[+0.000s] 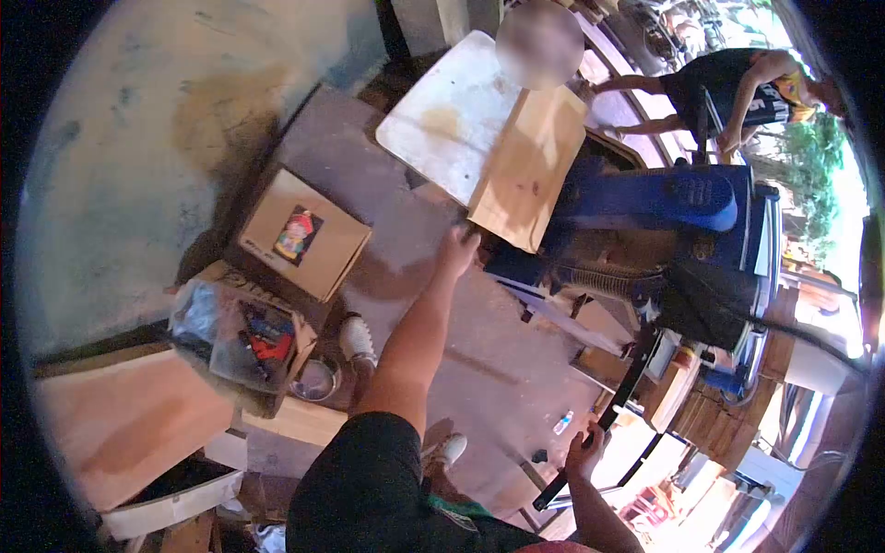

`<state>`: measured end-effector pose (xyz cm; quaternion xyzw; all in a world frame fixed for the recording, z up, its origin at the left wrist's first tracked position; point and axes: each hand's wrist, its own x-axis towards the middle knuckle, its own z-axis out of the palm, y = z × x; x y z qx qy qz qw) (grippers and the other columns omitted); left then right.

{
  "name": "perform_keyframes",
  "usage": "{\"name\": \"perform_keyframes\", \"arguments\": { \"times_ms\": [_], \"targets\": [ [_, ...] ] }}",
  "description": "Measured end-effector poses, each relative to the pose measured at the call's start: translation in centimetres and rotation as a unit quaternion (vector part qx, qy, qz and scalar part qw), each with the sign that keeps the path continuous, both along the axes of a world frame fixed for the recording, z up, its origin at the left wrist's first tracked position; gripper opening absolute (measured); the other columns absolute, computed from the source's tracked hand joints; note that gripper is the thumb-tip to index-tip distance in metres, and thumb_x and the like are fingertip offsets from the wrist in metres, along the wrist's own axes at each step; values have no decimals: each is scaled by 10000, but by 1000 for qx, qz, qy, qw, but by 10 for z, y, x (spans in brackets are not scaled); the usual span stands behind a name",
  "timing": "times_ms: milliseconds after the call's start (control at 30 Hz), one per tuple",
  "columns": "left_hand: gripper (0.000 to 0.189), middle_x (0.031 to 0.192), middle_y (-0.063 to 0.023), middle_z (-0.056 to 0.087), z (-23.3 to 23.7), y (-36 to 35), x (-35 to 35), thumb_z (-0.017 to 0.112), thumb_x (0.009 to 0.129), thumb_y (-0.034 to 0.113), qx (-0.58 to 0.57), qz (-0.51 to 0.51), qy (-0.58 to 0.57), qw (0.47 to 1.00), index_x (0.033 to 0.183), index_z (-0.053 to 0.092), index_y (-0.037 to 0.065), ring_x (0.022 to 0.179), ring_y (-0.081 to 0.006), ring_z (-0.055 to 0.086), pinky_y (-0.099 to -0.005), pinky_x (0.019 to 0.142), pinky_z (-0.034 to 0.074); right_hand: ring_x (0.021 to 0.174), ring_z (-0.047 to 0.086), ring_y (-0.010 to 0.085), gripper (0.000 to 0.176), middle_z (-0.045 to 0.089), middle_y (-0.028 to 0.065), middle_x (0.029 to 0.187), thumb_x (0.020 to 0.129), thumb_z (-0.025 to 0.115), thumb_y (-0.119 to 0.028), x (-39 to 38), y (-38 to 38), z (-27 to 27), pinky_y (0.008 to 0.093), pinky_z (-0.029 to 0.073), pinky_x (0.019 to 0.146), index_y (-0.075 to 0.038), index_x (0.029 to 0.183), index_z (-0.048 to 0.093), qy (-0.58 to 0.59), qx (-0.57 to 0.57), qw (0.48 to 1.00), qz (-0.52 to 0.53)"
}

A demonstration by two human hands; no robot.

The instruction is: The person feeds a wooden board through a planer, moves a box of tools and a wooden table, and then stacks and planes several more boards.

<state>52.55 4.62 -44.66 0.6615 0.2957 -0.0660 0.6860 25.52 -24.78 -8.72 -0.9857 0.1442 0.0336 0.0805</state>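
My left hand [458,251] reaches forward, its fingers closed at the near corner of a light wooden board [530,170]. The board lies at a slant along a white tabletop [442,115], beside a blue machine [645,201]. Lower right, my right hand [585,452] is wrapped round a long black bar [622,392]. Part of its grip is small and hard to make out.
A cardboard box [304,235] with a colourful label and a bin of tools [253,341] stand at left. Wooden panels [138,424] lie lower left. Another person [728,88] stands beyond the machine. A small bottle [563,423] is on the floor.
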Motion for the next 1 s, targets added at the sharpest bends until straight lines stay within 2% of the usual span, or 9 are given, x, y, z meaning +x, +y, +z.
{"name": "perform_keyframes", "arguments": {
  "times_ms": [133, 233, 367, 467, 567, 633, 733, 800, 1000],
  "targets": [
    [479, 1048, -142, 627, 5, -14, 69, 704, 783, 208, -165, 133, 34, 977, 1149, 517, -38, 981, -250, 581, -342, 834, 454, 858, 508, 318, 247, 522, 180, 942, 762, 571, 4, -2, 0, -4, 402, 450, 767, -12, 1007, 548, 6, 3, 998, -61],
    [500, 1082, -131, 614, -53, -50, 93, 724, 755, 159, -152, 219, 30, 963, 1161, 508, -38, 955, -242, 591, -346, 820, 463, 844, 504, 269, 210, 466, 133, 926, 746, 545, 22, 5, 10, 2, 353, 450, 693, -32, 949, 551, 18, -76, 997, 15],
    [496, 985, -148, 633, -36, -21, 78, 761, 719, 243, -172, 103, 46, 978, 1049, 546, -59, 867, -268, 621, -362, 748, 488, 801, 511, 269, 164, 484, 145, 926, 742, 545, 36, 9, 22, 7, 356, 440, 659, -30, 891, 552, 20, -17, 998, -50],
    [444, 958, -104, 644, 17, 20, 54, 750, 726, 228, -193, 114, 36, 974, 1048, 570, -20, 849, -221, 619, -331, 698, 495, 764, 507, 245, 130, 482, 131, 910, 750, 554, 35, -1, -4, 0, 345, 436, 647, -37, 858, 558, 12, -59, 997, 40],
    [446, 969, -75, 641, 57, 84, 16, 741, 730, 233, -299, -162, 32, 940, 1097, 578, 39, 824, -178, 609, -296, 647, 492, 901, 489, 319, 123, 587, 129, 809, 747, 558, 12, -2, -4, -3, 428, 419, 826, -25, 865, 562, -12, -20, 1000, 3],
    [512, 1030, -79, 629, 99, 113, -10, 718, 752, 254, -257, -309, 41, 915, 1190, 549, 49, 856, -183, 601, -296, 633, 496, 840, 505, 279, 96, 558, 112, 764, 751, 575, 6, -5, -11, -10, 378, 434, 771, -34, 837, 562, -34, 15, 999, -31],
    [583, 1143, -93, 582, 140, 108, -70, 647, 770, 145, -373, -244, -40, 894, 1302, 445, 19, 1060, -213, 543, -369, 899, 431, 801, 509, 262, 94, 546, 105, 789, 759, 586, -2, 0, -11, -8, 353, 439, 749, -39, 843, 569, -38, 31, 999, -8],
    [566, 1169, -87, 568, 125, 87, -111, 621, 776, 103, -448, -133, -56, 882, 1305, 437, 15, 1087, -207, 529, -359, 917, 423, 802, 521, 270, 99, 551, 108, 850, 767, 596, -22, -5, -12, -9, 349, 440, 758, -31, 863, 575, -69, 54, 996, 27],
    [544, 1177, -106, 569, 278, 82, -220, 589, 764, 108, -300, -85, -43, 949, 1276, 449, -11, 1088, -234, 539, -369, 968, 398, 962, 522, 357, 307, 508, 185, 1115, 746, 650, -117, -5, -8, 7, 410, 432, 854, -8, 1009, 536, -51, 64, 996, 19]
  ]
}}
